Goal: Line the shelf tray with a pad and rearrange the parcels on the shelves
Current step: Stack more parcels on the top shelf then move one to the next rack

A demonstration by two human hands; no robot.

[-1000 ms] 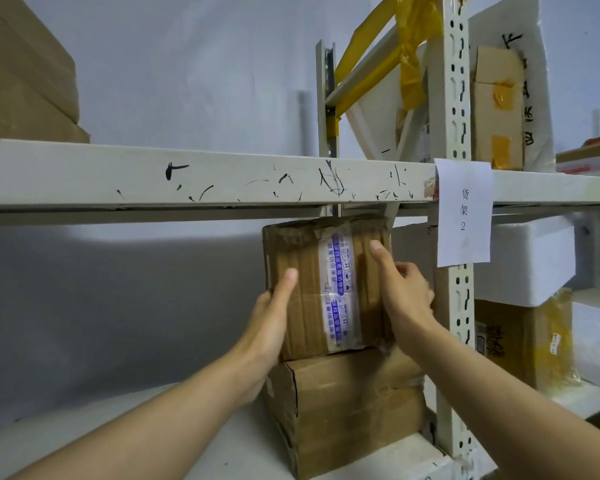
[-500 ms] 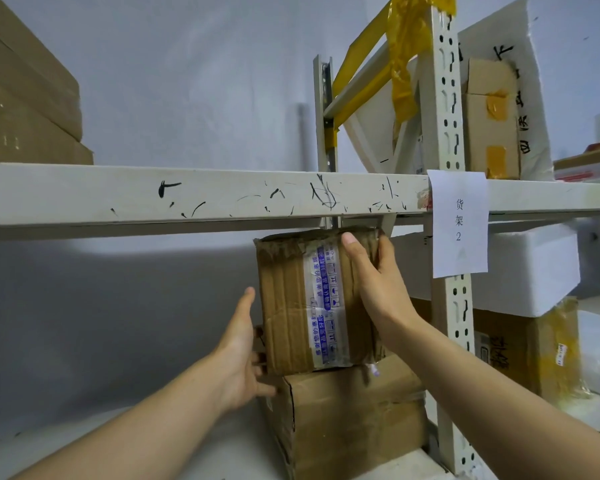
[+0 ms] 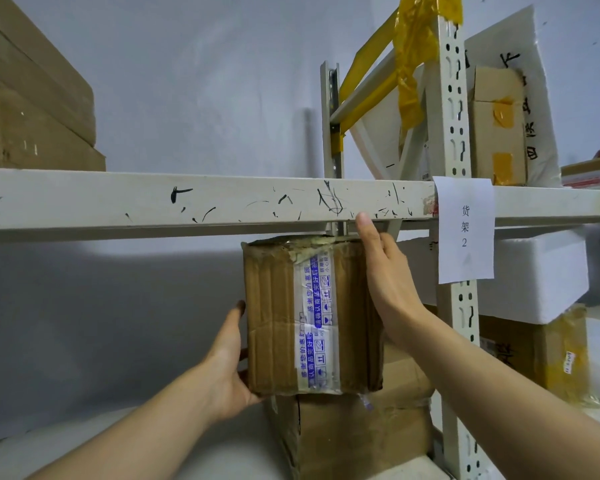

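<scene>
Under the scuffed cream shelf beam point(image 3: 187, 202), at the right end of the lower shelf bay, two cardboard parcels sit stacked. Top parcel point(image 3: 274, 317) is a creased brown box w/ a strip of white tape printed in blue running down its front; its top edge comes up close to the underside of the beam. It rests on the bottom parcel point(image 3: 361, 434), a wider brown carton standing on the pale shelf board point(image 3: 84, 441).

Left hand point(image 3: 229, 368) is at the top parcel's lower left corner: palm against the left side, thumb curled under the bottom front edge, fingers straight up along the side. So it's gripping the box at that corner, not clenched. Right hand point(image 3: 388, 278) lies flat on the upper right side of the same box, fingers stretched out and pointing up, tip of the longest one overlapping the beam's lower edge. Can't tell if the far fingers wrap behind the box, since the hand hides them.

Just right of the hands stands the perforated upright post point(image 3: 454, 98) w/ a white paper label point(image 3: 465, 230) taped to it, marked w/ two characters and a "2". Yellow tape point(image 3: 413, 46) is wound round the post higher up. Beyond the post, next bay: white foam box point(image 3: 551, 271) on top of a carton wrapped in yellowish tape point(image 3: 548, 355). Upper shelf, left: stacked brown cartons point(image 3: 25, 109). Upper shelf, right: small taped carton point(image 3: 496, 126) leaning against a white foam sheet point(image 3: 534, 46) w/ black marks on it.
</scene>
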